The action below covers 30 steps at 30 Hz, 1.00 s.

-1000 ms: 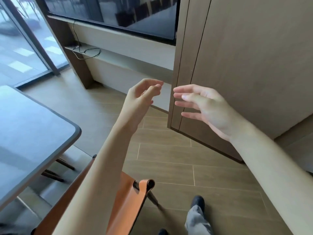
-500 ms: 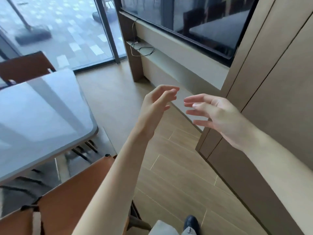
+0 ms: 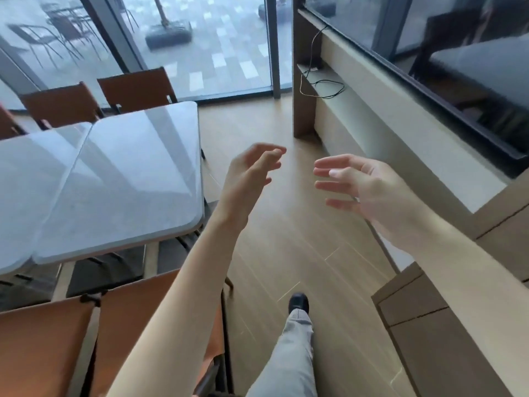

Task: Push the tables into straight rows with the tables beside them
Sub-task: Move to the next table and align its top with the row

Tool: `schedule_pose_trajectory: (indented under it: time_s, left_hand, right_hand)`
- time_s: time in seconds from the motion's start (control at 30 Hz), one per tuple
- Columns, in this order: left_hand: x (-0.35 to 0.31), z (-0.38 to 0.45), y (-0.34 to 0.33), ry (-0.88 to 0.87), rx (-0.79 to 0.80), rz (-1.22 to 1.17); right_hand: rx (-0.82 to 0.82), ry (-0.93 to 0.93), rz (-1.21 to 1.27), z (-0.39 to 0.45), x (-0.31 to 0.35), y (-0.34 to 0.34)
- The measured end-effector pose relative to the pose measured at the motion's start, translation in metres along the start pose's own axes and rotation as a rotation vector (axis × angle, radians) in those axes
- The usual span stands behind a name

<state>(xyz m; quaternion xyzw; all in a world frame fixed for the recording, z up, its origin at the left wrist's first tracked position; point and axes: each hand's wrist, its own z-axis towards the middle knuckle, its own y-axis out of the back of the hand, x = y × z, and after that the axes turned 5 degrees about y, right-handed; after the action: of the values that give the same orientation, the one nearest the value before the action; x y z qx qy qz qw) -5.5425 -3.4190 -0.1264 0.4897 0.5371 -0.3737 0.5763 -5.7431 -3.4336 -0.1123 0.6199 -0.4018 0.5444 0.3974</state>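
Both grips empty. Left hand [image 3: 249, 179] is raised in the air with fingers loosely curved, holding nothing; right hand [image 3: 369, 190] likewise, fingers spread and relaxed, holding nothing. Neither touches any furniture.

Landmark: pale grey rectangular counter with rounded corners and glossy top [image 3: 137, 179]. Left hand hangs just off its right edge, over the floor; right hand is further right again, well apart from it.

A second pale grey glossy counter [image 3: 34, 196] stands to the left of the landmark. Their long edges appear to touch along a seam running from far to near. At the near end the second counter's corner looks to sit slightly closer to the camera than the landmark's corner, so the pair may be a little out of line; wide-angle distortion makes this uncertain.

Brown leather-backed chairs: two beyond the landmark's far edge [image 3: 137, 87], two at its near side [image 3: 143, 325].

Light wood-plank floor [image 3: 300, 253] runs to the right of the landmark; one dark shoe [image 3: 298, 302] is planted on it.

Progress, as judged: no push under way, no contact made. The pair is side by side but the near-end alignment probably needs checking. Remaining: place hands on a counter edge and square it against its neighbour. Other counters in the room are out of view, so overall completion cannot be told.
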Motion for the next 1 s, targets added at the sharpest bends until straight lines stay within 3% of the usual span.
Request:
schedule_pose_trajectory:
  time_s: [0.4,0.67,1.0]
  left_hand:
    - [-0.021,0.239,0.05,-0.054,-0.161,0.007]
    - [-0.03,0.36,0.08,-0.029,-0.236,0.031]
    - [-0.05,0.565,0.083,-0.036,-0.338,0.057]
  right_hand:
    - [0.179,0.039,-0.032,0.282,0.047,-0.017]
    - [0.272,0.075,-0.005,0.421,0.067,-0.028]
    - [0.417,0.219,-0.121,0.637,0.107,-0.003]
